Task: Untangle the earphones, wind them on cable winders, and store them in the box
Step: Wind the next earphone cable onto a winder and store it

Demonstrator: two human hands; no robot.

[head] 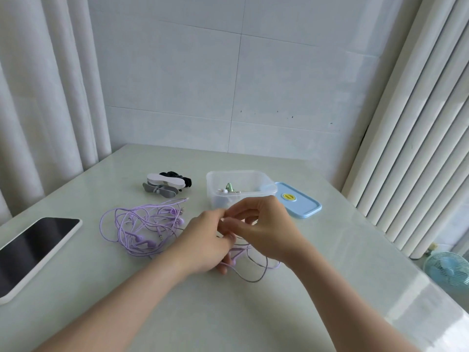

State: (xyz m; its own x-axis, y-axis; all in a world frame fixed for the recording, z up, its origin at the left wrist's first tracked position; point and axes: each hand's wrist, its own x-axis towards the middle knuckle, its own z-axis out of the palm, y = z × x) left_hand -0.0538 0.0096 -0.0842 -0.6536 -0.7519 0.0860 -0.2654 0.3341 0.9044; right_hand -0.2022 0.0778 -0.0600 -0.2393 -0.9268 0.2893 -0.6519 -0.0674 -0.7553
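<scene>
A tangled heap of purple earphones (143, 227) lies on the table left of my hands. My left hand (206, 241) and my right hand (264, 226) meet at the table's middle, both pinching a purple earphone cable (253, 265) whose loops trail on the table beneath them. Whether a winder sits between my fingers is hidden. Behind my hands stands a clear plastic box (241, 186) with a wound earphone inside. Several cable winders (165, 184), white, grey and black, lie piled at the back left of the box.
The box's blue lid (298, 203) lies right of the box. A tablet (33, 252) with a dark screen lies at the table's left edge. Curtains hang on both sides, and a small blue fan (448, 270) stands on the floor past the right edge.
</scene>
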